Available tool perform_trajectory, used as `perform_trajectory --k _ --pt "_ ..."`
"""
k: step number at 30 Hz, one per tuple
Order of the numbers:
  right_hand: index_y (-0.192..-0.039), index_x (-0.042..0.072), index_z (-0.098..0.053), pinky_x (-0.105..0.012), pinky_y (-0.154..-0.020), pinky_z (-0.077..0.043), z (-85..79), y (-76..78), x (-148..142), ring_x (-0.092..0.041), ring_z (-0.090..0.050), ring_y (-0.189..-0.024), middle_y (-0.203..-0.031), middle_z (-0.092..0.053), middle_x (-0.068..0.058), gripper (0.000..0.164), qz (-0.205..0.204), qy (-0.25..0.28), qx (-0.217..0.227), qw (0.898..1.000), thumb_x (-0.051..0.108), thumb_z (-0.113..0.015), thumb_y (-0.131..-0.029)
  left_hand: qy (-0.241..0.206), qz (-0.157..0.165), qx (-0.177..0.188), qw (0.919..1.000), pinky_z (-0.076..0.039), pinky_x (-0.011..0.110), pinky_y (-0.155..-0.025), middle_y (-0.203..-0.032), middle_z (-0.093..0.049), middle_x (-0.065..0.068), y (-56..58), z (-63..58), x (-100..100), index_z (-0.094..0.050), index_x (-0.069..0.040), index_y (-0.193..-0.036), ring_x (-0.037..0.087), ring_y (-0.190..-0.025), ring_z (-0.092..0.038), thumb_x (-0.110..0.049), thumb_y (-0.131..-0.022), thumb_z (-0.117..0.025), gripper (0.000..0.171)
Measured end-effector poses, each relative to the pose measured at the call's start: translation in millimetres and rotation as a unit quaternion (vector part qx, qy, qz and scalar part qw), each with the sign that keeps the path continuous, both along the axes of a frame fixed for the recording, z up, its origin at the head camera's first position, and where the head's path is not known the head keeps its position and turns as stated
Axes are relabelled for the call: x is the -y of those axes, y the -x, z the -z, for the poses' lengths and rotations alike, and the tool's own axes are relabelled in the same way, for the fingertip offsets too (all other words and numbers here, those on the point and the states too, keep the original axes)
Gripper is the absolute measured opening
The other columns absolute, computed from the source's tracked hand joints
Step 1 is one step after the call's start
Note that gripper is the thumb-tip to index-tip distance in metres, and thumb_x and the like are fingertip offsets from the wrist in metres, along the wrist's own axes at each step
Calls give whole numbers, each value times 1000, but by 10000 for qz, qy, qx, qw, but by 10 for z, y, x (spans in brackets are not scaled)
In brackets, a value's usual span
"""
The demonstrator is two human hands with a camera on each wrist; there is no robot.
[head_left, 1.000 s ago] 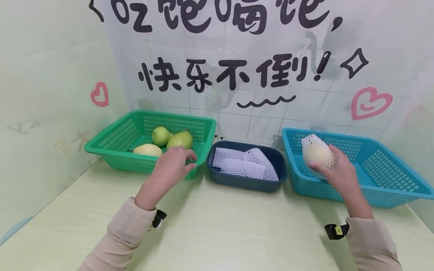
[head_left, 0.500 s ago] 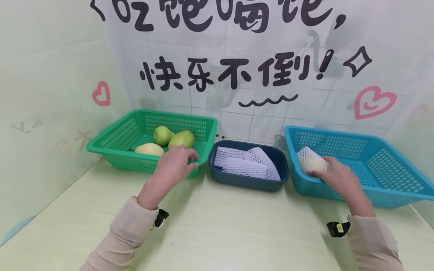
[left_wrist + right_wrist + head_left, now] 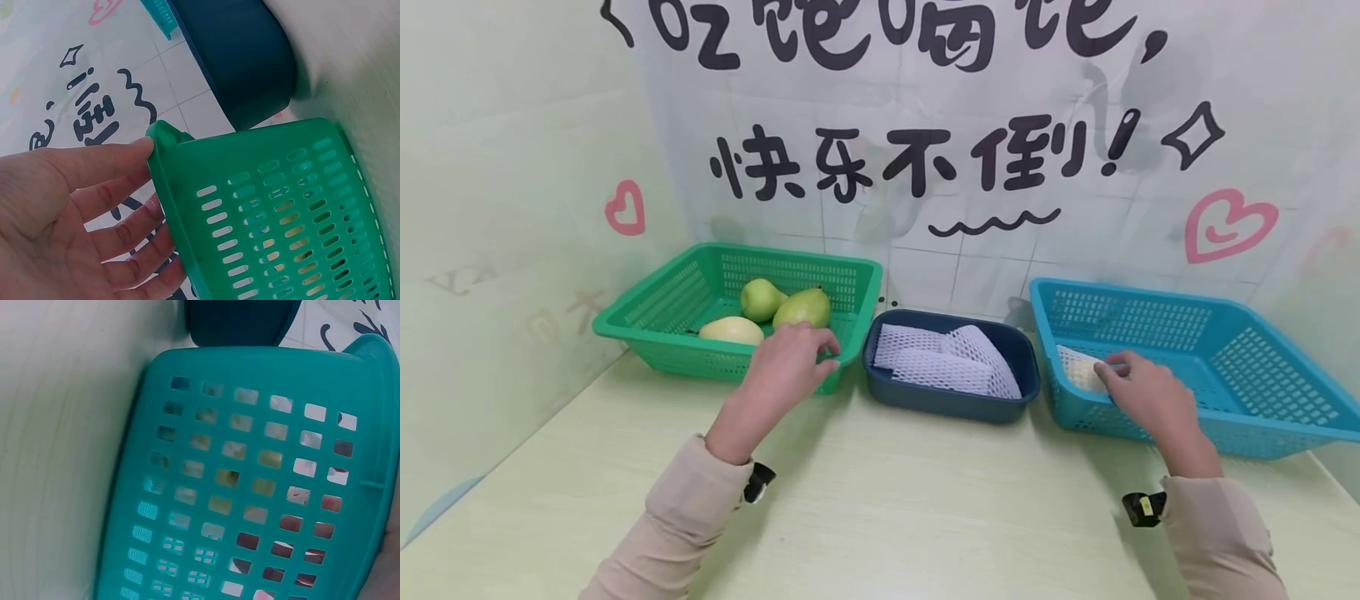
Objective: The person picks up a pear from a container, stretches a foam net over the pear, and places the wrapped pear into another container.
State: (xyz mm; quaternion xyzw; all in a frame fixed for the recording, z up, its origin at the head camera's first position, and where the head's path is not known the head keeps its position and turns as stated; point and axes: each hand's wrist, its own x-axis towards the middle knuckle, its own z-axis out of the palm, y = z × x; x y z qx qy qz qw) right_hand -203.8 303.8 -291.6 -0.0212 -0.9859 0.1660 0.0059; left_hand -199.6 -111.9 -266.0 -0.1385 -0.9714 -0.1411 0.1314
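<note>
In the head view, a pale pear in a white foam net (image 3: 1078, 371) lies low in the front left corner of the blue basket (image 3: 1232, 433). My right hand (image 3: 1153, 400) is just right of it, reaching over the front rim, with thumb and forefinger loosely bent at the pear's near end. My left hand (image 3: 786, 371) is at the front right of the green basket (image 3: 655, 354), its fingers relaxed. The left wrist view has the thumb (image 3: 112, 164) right at the rim. A yellow pear (image 3: 730, 330) and two green pears (image 3: 801, 308) lie in that basket.
Between the baskets stands a dark blue tub (image 3: 951, 408) with several white foam nets (image 3: 936, 371) in it. The pale table (image 3: 925, 508) runs up to a wall covering (image 3: 925, 267) with black writing.
My right hand has lowered the netted pear into the corner of the blue basket and drawn slightly away from it to the right. The left hand has stayed at the green basket.
</note>
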Motion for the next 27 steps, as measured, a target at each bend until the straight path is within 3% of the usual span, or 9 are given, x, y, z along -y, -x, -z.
perform_trajectory --k 6,17,27 --pt "-131 0 -43 -50 -68 -42 41 -11 10 -43 -53 -101 -128 -49 -27 60 104 118 -359 9992 49 -30 -98 0 28 -52 10000 -47 34 -58 -91 -65 8 17 28 7 -71 -14 -93 31 -89 -59 -20 -81 -72 13" --pt "-123 -3 -51 -41 -60 -47 35 -37 35 -36 -59 -86 -118 -55 -28 44 3 421 -1182 9921 33 -39 -99 -56 32 -167 9998 -46 32 -56 -89 -65 8 3 10 3 -71 -13 -92 30 -87 -58 -19 -81 -72 13" --pt "-123 -3 -51 -45 -66 -50 -7 -79 126 -38 -58 -93 -115 -56 -28 43 -148 704 -1465 9866 30 -39 -99 7 20 -57 10000 -47 34 -58 -92 -66 9 4 19 13 -71 -14 -94 31 -88 -58 -19 -81 -71 13"
